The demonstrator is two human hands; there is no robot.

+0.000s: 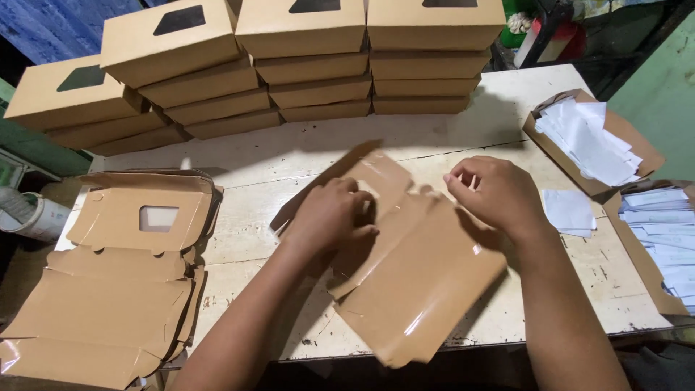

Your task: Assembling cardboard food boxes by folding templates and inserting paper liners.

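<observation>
Folding flat cardboard box blank, left hand, right hand, on table

Left hand, right hand: fingers curled, close together.

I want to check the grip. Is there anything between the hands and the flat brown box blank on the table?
Nothing visible. The left hand and the right hand both rest directly on the box blank.
</observation>
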